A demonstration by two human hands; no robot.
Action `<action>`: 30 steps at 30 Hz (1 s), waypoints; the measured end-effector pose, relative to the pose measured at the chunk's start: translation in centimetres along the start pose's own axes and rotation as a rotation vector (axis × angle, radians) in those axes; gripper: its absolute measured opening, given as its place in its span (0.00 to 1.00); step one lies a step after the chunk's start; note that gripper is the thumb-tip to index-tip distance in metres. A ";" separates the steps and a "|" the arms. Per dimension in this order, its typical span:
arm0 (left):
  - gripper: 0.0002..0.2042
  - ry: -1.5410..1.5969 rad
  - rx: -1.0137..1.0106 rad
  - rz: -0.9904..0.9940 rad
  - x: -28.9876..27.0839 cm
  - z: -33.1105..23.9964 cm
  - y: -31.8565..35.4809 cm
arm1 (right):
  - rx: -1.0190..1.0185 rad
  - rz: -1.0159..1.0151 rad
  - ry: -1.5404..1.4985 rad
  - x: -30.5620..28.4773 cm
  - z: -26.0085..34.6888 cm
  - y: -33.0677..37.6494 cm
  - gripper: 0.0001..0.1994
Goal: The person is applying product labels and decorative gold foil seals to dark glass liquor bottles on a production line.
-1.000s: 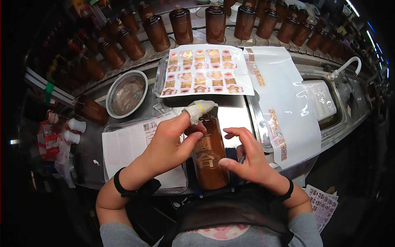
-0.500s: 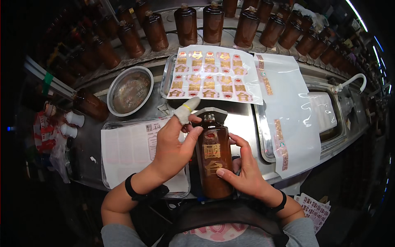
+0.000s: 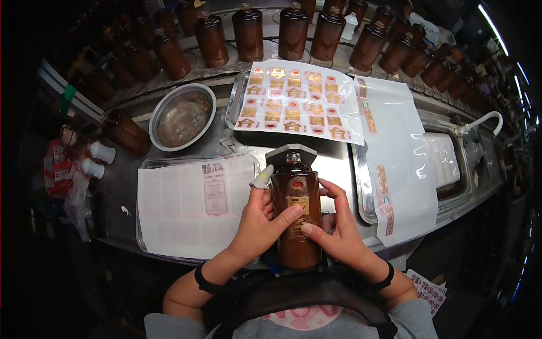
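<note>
A brown glass bottle stands upright close to my body, a red and gold decal on its front. My left hand is closed about its left side, thumb pressed on the gold lettering. A white finger cover with a yellow band sits on one of its fingers. From the right, my right hand grips the bottle, its thumb tip on the lower lettering; its other fingers are partly hidden. Behind the bottle's neck is a grey angled plate.
Left lies a tray with printed white sheets, below a metal bowl of liquid. Ahead is a sheet of gold decals; right of it, a long decal sheet, beside a sink with a white tap. Several brown bottles line the back.
My left hand has come down from the bottle's neck, and its thumb now rests on the gold lettering. Bottles along the back have shifted, and a white cap shows among them.
</note>
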State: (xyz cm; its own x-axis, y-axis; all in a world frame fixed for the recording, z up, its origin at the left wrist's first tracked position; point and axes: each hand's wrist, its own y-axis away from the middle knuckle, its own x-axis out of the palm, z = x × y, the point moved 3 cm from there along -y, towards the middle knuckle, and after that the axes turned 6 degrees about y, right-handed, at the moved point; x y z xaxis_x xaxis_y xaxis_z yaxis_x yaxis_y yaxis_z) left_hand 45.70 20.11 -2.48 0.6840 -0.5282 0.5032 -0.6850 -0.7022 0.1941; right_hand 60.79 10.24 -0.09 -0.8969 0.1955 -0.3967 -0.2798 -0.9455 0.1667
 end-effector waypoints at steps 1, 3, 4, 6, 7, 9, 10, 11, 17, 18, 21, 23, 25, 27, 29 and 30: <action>0.44 -0.041 0.005 0.015 -0.1 0.0 0.1 | 0.016 0.013 -0.012 0.1 0.0 0.1 0.45; 0.45 -0.039 0.021 0.029 -0.4 -0.3 0.1 | 0.004 0.013 -0.005 0.3 -0.1 0.0 0.45; 0.45 -0.040 0.036 0.042 -0.6 -0.5 0.0 | -0.009 0.014 -0.001 0.3 -0.1 -0.2 0.45; 0.44 -0.021 0.049 0.030 -0.8 -0.4 -0.1 | 0.013 0.026 -0.042 0.3 0.2 -0.6 0.44; 0.44 -0.004 0.063 0.018 -0.9 -0.4 -0.2 | 0.033 0.038 -0.084 0.4 0.4 -0.9 0.42; 0.42 0.032 0.036 -0.002 -1.2 -0.4 -0.7 | 0.046 0.014 -0.099 0.4 0.4 -1.8 0.41; 0.41 0.065 0.011 -0.023 -1.3 -0.5 -0.9 | 0.057 -0.011 -0.115 0.4 0.4 -2.3 0.39; 0.41 0.067 0.009 -0.023 -1.4 -0.5 -1.2 | 0.046 -0.048 -0.111 0.5 0.5 -3.1 0.35; 0.38 0.071 0.010 -0.070 -1.0 -0.6 -1.6 | 0.071 -0.121 -0.090 1.3 0.7 -6.5 0.25; 0.38 0.066 0.012 -0.078 -1.0 -0.5 -1.5 | 0.071 -0.116 -0.091 1.3 0.7 -6.5 0.25; 0.37 0.055 0.011 -0.091 -0.9 -0.5 -1.5 | 0.063 -0.113 -0.149 1.1 0.6 -6.6 0.24; 0.37 0.050 0.007 -0.093 -0.9 -0.4 -1.6 | 0.085 -0.074 -0.185 0.8 -0.1 -6.8 0.24; 0.39 0.009 0.005 -0.080 -0.9 -0.4 -1.7 | 0.073 -0.051 -0.178 0.5 -0.3 -7.1 0.25; 0.40 0.054 -0.026 -0.072 -0.9 -0.2 -1.5 | 0.060 -0.030 -0.174 0.2 -0.4 -7.1 0.25; 0.42 0.099 -0.057 -0.067 -1.1 0.1 -0.8 | 0.106 0.019 -0.223 -0.1 -0.5 -6.6 0.28; 0.44 0.069 -0.045 -0.048 -1.3 0.4 -0.2 | 0.108 0.025 -0.226 -0.4 -0.2 -6.1 0.28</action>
State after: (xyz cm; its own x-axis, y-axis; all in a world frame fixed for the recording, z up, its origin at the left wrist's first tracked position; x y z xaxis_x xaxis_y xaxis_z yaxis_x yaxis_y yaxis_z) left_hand 45.06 20.74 -3.54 0.6983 -0.4594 0.5489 -0.6637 -0.7028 0.2562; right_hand 62.91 15.84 -1.17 -0.9544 0.2370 -0.1816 -0.2806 -0.9199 0.2739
